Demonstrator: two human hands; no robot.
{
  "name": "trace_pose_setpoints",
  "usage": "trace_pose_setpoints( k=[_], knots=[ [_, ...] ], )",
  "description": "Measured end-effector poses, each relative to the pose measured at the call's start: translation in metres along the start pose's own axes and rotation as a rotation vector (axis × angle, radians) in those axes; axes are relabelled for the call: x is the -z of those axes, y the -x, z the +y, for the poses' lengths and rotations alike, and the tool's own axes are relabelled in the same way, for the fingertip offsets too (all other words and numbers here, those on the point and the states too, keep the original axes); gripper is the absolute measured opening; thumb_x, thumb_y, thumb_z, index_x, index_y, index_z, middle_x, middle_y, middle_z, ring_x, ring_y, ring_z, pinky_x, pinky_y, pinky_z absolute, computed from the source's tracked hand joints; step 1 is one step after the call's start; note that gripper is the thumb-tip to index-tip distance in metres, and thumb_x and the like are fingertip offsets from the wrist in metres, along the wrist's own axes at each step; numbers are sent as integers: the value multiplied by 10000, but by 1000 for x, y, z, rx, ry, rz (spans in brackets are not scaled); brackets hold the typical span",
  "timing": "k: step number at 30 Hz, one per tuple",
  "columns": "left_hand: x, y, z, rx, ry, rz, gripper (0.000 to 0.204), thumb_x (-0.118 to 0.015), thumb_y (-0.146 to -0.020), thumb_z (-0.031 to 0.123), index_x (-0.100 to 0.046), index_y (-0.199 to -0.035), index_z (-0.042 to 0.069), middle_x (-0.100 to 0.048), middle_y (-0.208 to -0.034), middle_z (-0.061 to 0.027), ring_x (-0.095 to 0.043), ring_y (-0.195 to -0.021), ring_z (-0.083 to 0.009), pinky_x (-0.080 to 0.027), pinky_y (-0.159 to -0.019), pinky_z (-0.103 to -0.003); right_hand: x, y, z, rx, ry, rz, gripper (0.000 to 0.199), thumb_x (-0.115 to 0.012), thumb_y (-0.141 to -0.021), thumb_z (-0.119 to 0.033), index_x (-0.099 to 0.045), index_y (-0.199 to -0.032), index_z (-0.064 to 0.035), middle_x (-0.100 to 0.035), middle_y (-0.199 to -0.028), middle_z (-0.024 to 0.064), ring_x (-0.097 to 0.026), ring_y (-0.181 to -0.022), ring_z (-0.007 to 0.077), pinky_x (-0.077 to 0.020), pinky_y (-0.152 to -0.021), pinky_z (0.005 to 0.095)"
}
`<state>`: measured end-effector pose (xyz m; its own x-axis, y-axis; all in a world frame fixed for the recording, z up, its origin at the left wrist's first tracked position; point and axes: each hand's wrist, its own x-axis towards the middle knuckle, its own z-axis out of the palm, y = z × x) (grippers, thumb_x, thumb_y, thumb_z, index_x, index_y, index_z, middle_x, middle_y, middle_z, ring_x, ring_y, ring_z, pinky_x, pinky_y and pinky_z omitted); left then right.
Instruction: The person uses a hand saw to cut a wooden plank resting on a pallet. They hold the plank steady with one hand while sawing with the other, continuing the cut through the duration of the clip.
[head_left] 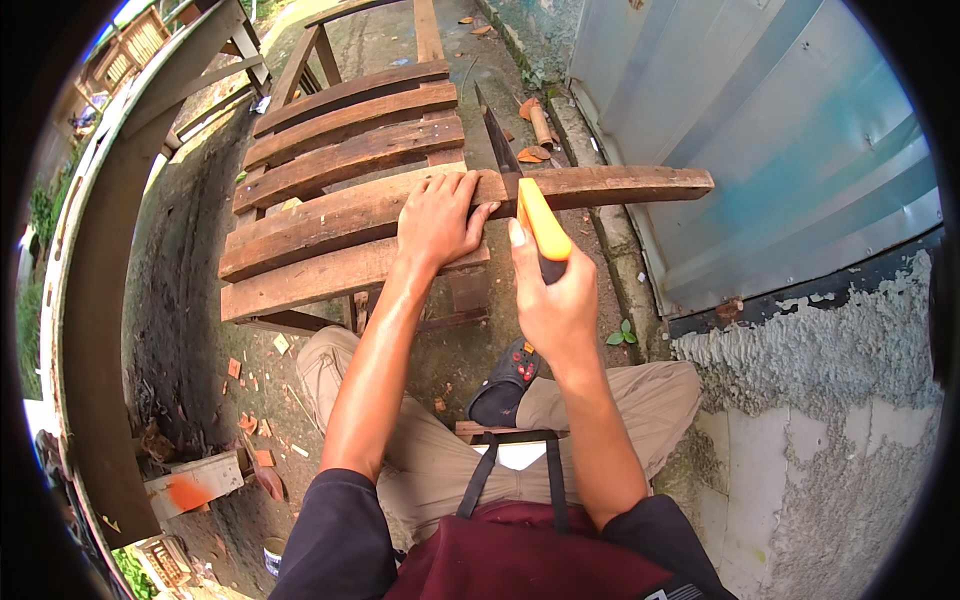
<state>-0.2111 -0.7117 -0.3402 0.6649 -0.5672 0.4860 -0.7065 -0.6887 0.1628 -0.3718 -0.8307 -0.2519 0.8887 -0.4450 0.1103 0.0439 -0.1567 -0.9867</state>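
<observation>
A long brown wooden plank lies across a slatted wooden frame and juts out to the right. My left hand presses down on it, fingers bent over its top and thumb pointing at the cut. In my right hand is a handsaw with a yellow and black handle, gripped from behind. Its dark blade crosses the plank just right of my left thumb and points away from me. How deep the blade sits in the wood, I cannot tell.
A blue-grey corrugated metal sheet and a rough wall stand close on the right. At the left is a large wooden frame. Wood scraps litter the ground, and a painted offcut lies lower left. My legs are folded below the slats.
</observation>
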Motion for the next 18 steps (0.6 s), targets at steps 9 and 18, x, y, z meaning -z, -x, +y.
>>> trace_pose_setpoints(
  k=[9,18],
  knots=[
    [0,7,1,-21,-50,-27,504,-629,-983,403,-603,-1313,23,-685,-1150,-152,-640,-1114,-325,-476,-993,-454,57,144,-29,-55,81,-72,183,-710,-971,-93,-652,-1040,66,-654,-731,70,-613,-679,94,-509,-618,282],
    [4,-1,-7,-44,-68,-42,517,-632,-986,420,-623,-1313,20,-689,-1194,-177,-635,-1146,-355,-482,-985,-472,12,21,2,2,-2,-45,265,-668,-1032,-233,-659,-959,22,-602,-679,89,-536,-636,124,-453,-595,332]
  ],
)
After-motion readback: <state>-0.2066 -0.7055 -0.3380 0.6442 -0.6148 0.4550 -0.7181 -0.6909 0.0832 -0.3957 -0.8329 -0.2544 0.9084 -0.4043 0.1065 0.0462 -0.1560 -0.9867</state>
